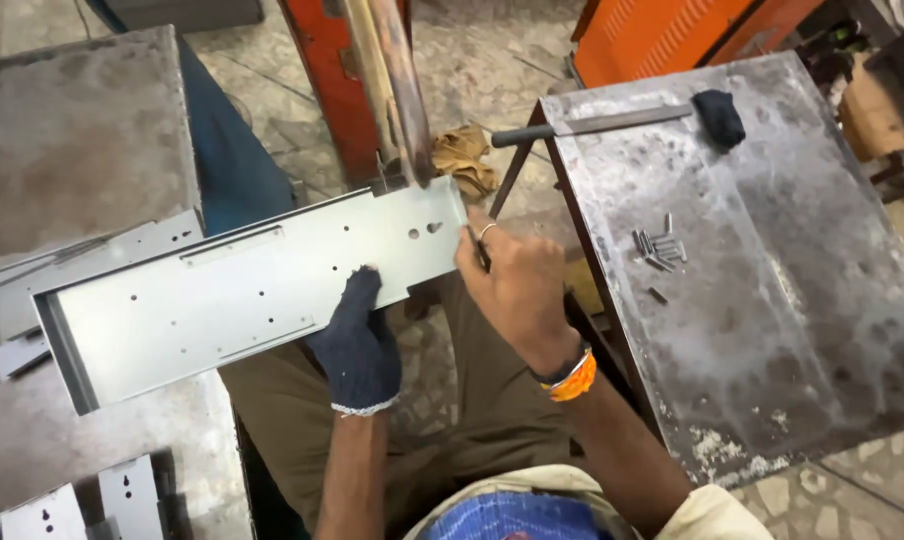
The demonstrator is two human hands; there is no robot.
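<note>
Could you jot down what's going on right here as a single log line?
left hand: gloved, pressing on grey metal panel | right hand: bare, at panel's right end, pinching something small | small metal pins: loose on steel table

The gloved left hand (357,345) lies flat, fingers stretched forward. The bare right hand (517,285) is curled closed, wrist bent inward, both forearms extended.

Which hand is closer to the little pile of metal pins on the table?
The right hand. It is bare and sits at the right end of the long metal panel, just left of the pins. The gloved left hand presses on the panel farther left.
</note>
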